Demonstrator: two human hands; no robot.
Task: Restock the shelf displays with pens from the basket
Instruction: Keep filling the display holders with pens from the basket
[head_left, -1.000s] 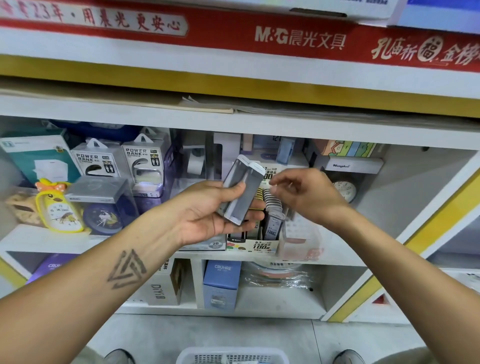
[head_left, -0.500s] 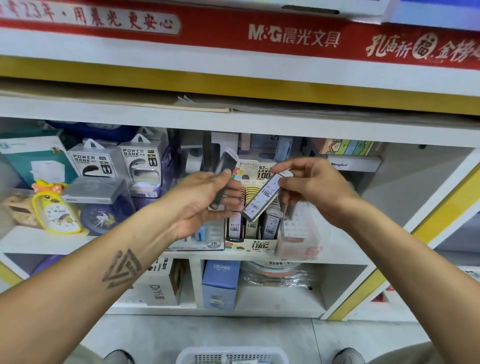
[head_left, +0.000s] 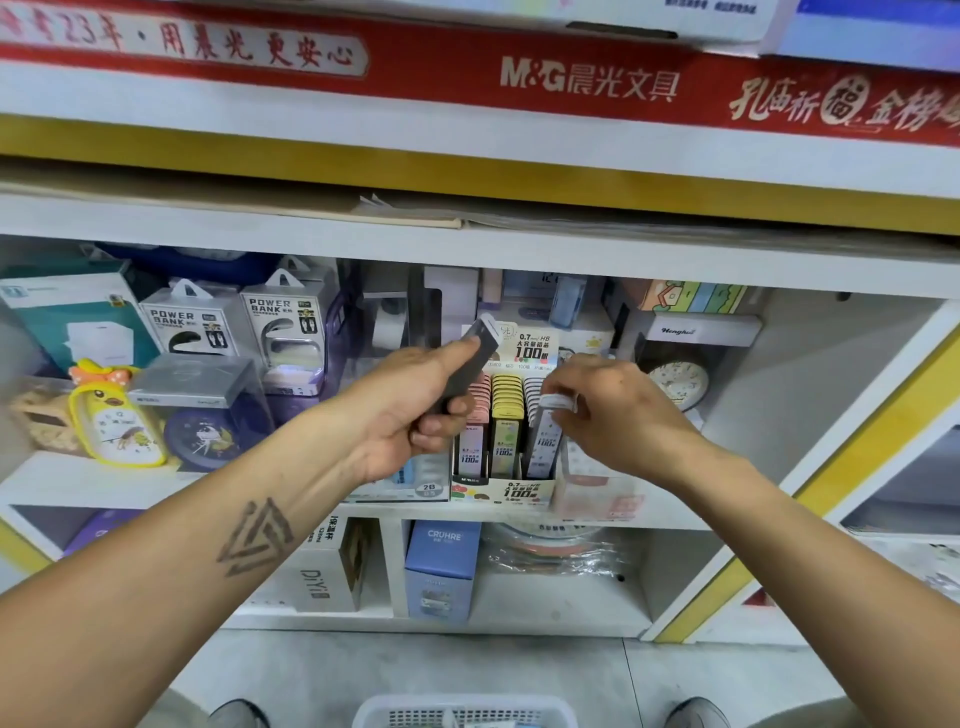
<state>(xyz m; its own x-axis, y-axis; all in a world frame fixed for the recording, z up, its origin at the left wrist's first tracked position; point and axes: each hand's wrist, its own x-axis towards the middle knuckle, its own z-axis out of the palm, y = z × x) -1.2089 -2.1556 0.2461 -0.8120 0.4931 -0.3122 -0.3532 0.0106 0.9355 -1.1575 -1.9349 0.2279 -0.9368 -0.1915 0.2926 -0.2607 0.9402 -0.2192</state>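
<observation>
Head view: a slim white refill case (head_left: 546, 436) enters the cardboard display box (head_left: 506, 491) on the white shelf (head_left: 78, 480).
The right hand (head_left: 613, 415) pinches its top; the left hand (head_left: 410, 415) grips a grey case (head_left: 467, 371); a white basket (head_left: 465, 712) sits below.

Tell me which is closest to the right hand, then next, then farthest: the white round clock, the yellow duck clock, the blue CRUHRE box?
From the right hand:
1. White round clock, just right of it, on the same shelf.
2. Blue CRUHRE box, on the shelf below, to the left.
3. Yellow duck clock, far left on the shelf.
</observation>
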